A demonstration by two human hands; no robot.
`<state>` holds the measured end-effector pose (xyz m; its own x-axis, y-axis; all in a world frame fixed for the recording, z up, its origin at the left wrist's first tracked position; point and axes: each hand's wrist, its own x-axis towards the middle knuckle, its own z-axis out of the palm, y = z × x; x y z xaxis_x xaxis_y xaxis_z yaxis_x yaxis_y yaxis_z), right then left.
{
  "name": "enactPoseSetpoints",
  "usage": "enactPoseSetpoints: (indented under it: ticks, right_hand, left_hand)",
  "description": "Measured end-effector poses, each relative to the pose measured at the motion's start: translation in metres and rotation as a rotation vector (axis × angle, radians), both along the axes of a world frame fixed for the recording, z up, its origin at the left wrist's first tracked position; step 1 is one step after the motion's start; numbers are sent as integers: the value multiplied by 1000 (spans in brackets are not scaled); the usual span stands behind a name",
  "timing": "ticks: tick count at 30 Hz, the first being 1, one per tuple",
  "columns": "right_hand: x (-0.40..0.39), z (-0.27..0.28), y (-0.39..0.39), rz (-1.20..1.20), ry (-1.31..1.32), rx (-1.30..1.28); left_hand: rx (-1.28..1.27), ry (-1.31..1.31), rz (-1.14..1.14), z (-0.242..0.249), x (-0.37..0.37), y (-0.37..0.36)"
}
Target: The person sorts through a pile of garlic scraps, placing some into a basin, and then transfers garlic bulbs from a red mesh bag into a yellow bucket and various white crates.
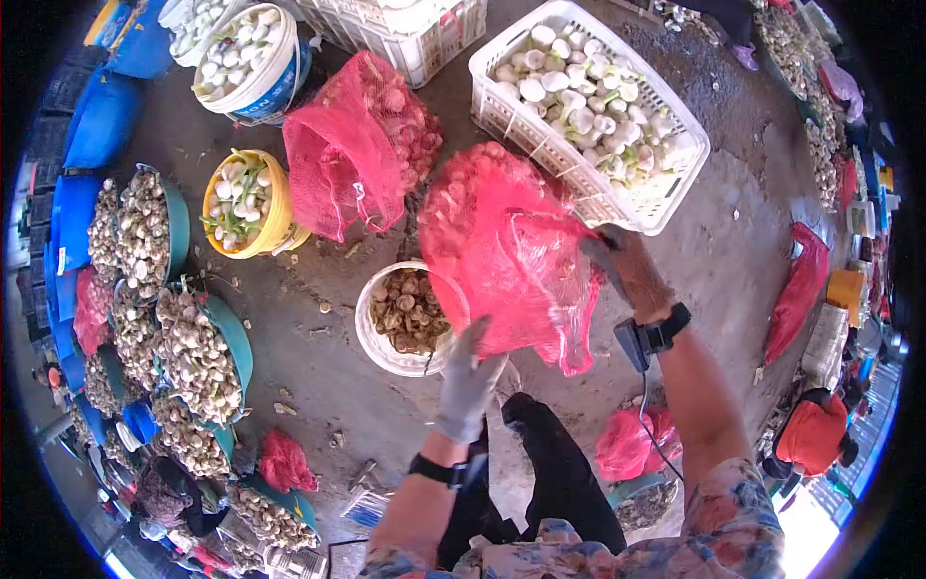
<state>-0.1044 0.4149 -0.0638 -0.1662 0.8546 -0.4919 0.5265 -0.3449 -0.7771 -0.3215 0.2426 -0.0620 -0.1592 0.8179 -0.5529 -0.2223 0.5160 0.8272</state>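
A red mesh bag (526,261), bulging with bulbs at its far end, lies before me with its loose near end spread toward my legs. My right hand (632,273), in a worn dark glove, is closed on the bag's right edge. Against the bag's near left edge is my left hand (466,381), in a pale glove, its fingers stretched out and slightly blurred. Just left of that hand stands a white bucket (365,333) holding brown scraps (405,311); the bag overlaps its right rim.
Beyond the bag are a white crate (675,198) of peeled bulbs, another red mesh bag (362,145), a yellow bucket (280,217) and a white bucket (275,92). Green tubs (231,347) of bulbs line the left. A person in orange (812,434) is at far right.
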Motion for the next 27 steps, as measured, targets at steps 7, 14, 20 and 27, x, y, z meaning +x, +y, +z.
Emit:
enactPoseSetpoints:
  ticks: [7, 14, 20, 27]
  right_hand:
    - [-28, -55, 9, 127, -179, 206]
    - [-44, -88, -3, 230, -256, 168]
    - [-53, -108, -17, 258, -225, 139]
    - [-138, -106, -48, 407, 138, -321]
  left_hand:
    - [-239, 314, 592, -184, -159, -94]
    - [-518, 80, 433, -256, -183, -110]
    - [-521, -20, 394, -235, -182, -131]
    - [-527, -32, 476, -80, -211, -170]
